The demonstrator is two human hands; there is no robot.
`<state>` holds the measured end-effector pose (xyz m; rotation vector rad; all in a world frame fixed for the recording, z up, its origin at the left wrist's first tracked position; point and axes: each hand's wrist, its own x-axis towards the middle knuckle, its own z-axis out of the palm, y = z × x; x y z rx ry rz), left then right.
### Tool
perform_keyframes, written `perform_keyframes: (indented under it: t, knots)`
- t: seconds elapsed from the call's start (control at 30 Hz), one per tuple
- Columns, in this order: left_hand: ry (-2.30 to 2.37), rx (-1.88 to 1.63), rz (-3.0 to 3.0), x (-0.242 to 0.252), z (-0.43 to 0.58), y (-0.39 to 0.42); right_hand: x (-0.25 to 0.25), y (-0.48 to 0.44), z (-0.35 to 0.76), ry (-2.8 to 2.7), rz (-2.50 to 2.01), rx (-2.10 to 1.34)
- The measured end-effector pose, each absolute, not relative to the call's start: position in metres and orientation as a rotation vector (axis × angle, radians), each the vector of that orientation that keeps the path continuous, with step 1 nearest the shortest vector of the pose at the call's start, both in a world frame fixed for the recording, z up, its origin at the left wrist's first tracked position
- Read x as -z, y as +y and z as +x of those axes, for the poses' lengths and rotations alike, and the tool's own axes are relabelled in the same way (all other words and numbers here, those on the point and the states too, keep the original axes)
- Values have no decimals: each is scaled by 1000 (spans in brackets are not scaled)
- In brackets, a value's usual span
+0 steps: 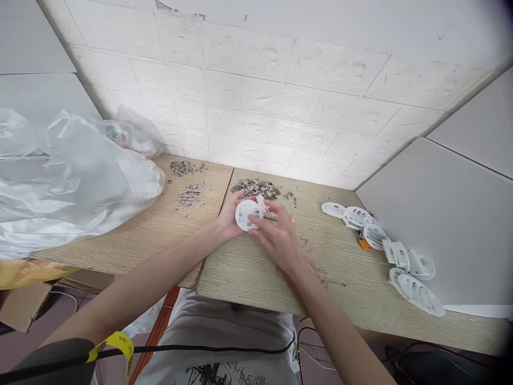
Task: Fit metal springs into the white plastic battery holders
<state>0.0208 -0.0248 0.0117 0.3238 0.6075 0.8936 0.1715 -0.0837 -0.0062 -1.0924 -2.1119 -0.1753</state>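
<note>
Over the middle of the table, my left hand (229,218) cradles a round white plastic battery holder (242,213), its flat face with small metal contacts turned up. My right hand (280,232) reaches in from the right, its fingertips pressed on the disc's face. A smaller white plastic piece (262,203) tilts up at the disc's upper right, beside the right fingers; whether it is joined to the disc I cannot tell. Just behind the hands lies a heap of small metal contacts (256,187).
Two smaller piles of metal pieces (191,194) lie left of the table seam. A large translucent plastic bag (80,182) covers the left side. Several round white holders (419,294) stand in a row at right, near an orange object (364,243). A white brick-pattern wall (256,107) closes the back.
</note>
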Motion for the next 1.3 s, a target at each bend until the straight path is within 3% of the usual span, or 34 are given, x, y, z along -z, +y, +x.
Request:
perform_keyframes:
  t: [0.57, 1.03, 1.3]
  knots:
    - [410, -874, 580, -12, 23, -36, 5, -83, 177, -2028, -1176, 243]
    - [408, -859, 570, -10, 25, -34, 2, -84, 178, -1869, -1056, -4]
    - [379, -868, 570, -11, 24, -36, -2, -86, 177, -1771, -919, 164]
